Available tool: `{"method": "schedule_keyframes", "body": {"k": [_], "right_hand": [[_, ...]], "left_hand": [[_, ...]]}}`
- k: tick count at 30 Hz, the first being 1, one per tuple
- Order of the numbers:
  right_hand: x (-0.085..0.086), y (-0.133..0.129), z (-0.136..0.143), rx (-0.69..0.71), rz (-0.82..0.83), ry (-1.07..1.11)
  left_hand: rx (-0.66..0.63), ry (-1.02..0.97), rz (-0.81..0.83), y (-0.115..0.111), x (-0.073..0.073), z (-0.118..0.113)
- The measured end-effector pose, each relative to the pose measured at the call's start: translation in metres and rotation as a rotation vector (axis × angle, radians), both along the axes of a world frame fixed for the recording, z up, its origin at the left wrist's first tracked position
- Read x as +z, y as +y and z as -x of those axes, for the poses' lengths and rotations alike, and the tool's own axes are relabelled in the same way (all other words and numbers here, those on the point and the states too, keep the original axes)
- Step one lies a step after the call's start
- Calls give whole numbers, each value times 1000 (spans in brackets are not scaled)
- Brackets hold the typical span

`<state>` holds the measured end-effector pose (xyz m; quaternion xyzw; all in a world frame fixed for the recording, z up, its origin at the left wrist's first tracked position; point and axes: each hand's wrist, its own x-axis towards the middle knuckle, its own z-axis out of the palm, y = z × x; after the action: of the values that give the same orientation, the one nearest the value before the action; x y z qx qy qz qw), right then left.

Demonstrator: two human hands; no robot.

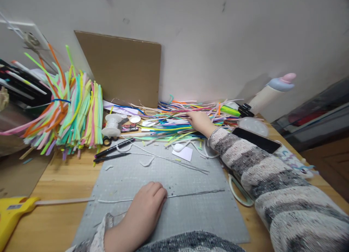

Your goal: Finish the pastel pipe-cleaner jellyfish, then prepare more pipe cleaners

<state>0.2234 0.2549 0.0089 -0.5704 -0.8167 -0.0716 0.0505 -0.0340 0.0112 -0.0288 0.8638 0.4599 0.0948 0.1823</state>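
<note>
My left hand (144, 210) lies on the grey cutting mat (201, 215), fingers curled over a long thin wire stem. White on its left part and dark on its right, the wire stem (196, 193) runs out on both sides of the hand. Stretched towards the wall, my right hand (201, 122) is in the pile of coloured pipe cleaners (169, 126). Its fingers are bent together down among the strands, and what the fingertips hold is hidden. More thin wires (174, 159) lie across the mat between the hands, near a small white card (182, 152).
At left stand a thick bundle of pipe cleaners (81, 114) and a yellow glue gun (16, 215). A white spool (112, 125) and black pens (114, 148) are behind the mat. A phone (256, 139), scissors (241, 194) and a bottle (269, 94) are at right. Cardboard (125, 66) leans on the wall.
</note>
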Motion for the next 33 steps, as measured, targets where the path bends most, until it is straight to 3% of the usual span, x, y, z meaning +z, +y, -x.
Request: {"method": "schedule_keyframes", "body": {"k": [12, 19, 26, 33], "right_hand": [[-3, 9, 1, -28, 21, 56], [-1, 16, -1, 83, -32, 169], [-8, 23, -3, 217, 104, 251], [-11, 22, -5, 261, 196, 233]], "left_hand": [[6, -4, 11, 0, 1, 1], [0, 6, 9, 0, -1, 1], [9, 2, 69, 1, 3, -1], [3, 1, 51, 1, 2, 0]]}}
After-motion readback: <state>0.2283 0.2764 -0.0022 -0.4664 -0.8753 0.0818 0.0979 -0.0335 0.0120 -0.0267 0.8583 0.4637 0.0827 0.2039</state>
